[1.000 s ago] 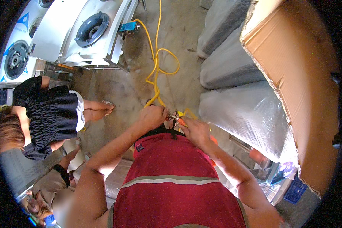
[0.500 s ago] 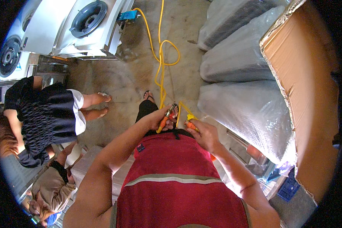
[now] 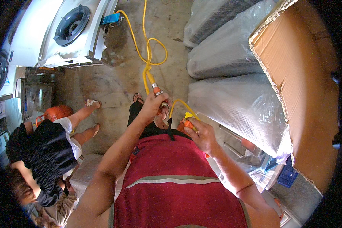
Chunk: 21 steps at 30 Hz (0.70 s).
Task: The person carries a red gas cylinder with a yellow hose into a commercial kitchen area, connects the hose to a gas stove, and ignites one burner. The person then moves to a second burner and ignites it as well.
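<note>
My left hand [image 3: 152,108] is closed around a hose coupling [image 3: 156,89] with an orange band and a bare metal end. A thick yellow hose [image 3: 150,77] runs from the top of the coupling away across the floor. To its right, my right hand [image 3: 204,135] grips an orange hose fitting [image 3: 189,124] with a yellow tab. A short yellow hose [image 3: 182,102] arches between the two hands. Parts of both fittings are hidden by my fingers. The hands are apart, in front of my red apron [image 3: 171,163].
Bubble-wrapped items [image 3: 239,100] line the right, beside an opened cardboard box [image 3: 292,72]. At upper left stands a stove [image 3: 72,24] with a black burner ring. Another person [image 3: 45,148] in black stands at left near an orange gas cylinder [image 3: 59,113]. Yellow hose loops across the floor.
My left hand has turned the coupling so it points forward, toward the hose. The person at left has shifted, and the orange cylinder beside them now shows. The view has shifted right.
</note>
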Tool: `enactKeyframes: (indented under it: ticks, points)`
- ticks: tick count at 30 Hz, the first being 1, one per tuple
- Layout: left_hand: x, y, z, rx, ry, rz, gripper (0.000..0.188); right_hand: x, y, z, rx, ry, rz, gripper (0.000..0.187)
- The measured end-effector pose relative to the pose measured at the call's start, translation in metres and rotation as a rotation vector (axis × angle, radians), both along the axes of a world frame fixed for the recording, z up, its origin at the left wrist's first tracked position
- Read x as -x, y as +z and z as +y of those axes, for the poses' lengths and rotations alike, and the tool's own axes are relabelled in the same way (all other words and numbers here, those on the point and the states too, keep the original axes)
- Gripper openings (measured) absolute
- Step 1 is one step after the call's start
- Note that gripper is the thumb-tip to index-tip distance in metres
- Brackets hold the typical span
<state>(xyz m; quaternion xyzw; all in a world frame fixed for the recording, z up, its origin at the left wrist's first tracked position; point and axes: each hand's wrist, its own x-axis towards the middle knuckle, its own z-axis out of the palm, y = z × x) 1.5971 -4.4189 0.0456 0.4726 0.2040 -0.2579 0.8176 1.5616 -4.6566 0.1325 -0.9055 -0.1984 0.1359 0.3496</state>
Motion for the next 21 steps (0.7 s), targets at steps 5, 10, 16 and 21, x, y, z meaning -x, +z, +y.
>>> enactKeyframes:
  ticks: [5,10,16,21]
  points:
    - [-0.001,0.034,-0.013,-0.305,-0.011,-0.142,0.024,-0.001,0.007,0.016,-0.07,-0.041,-0.092,0.034]
    - [0.013,0.046,-0.021,-0.475,-0.002,-0.196,0.024,0.0,0.008,0.025,-0.047,-0.048,-0.136,0.037]
    - [0.021,0.052,-0.02,-0.928,-0.182,-0.254,0.036,0.006,0.019,0.021,0.047,0.046,-0.191,0.031]
    - [0.011,0.064,-0.022,-1.11,-0.172,-0.331,0.034,0.006,0.018,0.032,-0.001,-0.08,-0.064,0.037]
